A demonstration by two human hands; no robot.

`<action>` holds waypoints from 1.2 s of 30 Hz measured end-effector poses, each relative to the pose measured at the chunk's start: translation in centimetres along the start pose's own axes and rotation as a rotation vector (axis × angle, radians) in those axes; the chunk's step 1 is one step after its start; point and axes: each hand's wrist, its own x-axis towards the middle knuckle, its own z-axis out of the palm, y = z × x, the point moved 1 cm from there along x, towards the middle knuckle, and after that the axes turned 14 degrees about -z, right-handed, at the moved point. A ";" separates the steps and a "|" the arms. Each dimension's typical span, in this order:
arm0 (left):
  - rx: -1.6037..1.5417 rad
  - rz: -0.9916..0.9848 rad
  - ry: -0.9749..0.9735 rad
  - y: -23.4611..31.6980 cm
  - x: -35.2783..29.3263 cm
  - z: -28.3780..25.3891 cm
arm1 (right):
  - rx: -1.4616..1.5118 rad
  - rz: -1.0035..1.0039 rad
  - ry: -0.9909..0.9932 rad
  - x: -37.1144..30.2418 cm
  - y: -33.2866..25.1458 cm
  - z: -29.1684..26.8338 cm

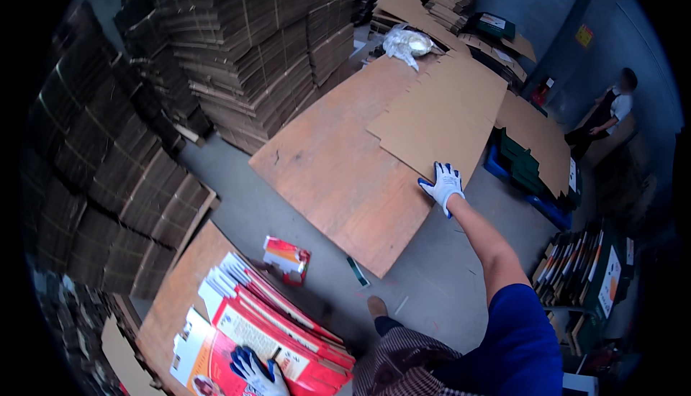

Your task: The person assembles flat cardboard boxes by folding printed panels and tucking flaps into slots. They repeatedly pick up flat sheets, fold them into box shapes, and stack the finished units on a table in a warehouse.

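My right hand point(445, 186), in a white and blue work glove, reaches forward with its fingers spread on the near corner of a flat brown cardboard sheet point(440, 119). That sheet lies on a wooden tabletop point(338, 180). Low on the left, my left hand point(258, 373), gloved alike, rests with fingers apart on a red and white printed cardboard sheet point(224, 356). Beside it, several more red printed sheets point(288, 324) overlap in a fanned stack on a second wooden board point(173, 288).
Tall strapped cardboard stacks point(237, 51) rise at the left and back. A clear plastic bag point(407, 43) sits on the table's far end. At right are green cartons point(520, 160) on a blue pallet point(547, 211), and a person point(610, 112). A red printed piece point(286, 258) lies near the board.
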 end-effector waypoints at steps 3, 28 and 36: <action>-0.004 0.049 -0.007 0.2 0.4 -0.2 | 0.139 0.148 -0.048 2.9 2.7 0.3; 0.001 0.062 0.022 0.0 -0.2 -1.0 | -0.534 -0.085 -0.576 -20.5 -3.0 -4.9; -0.148 -0.100 -0.033 -2.3 -0.4 1.3 | 0.129 -0.325 0.244 -28.0 -11.7 -24.6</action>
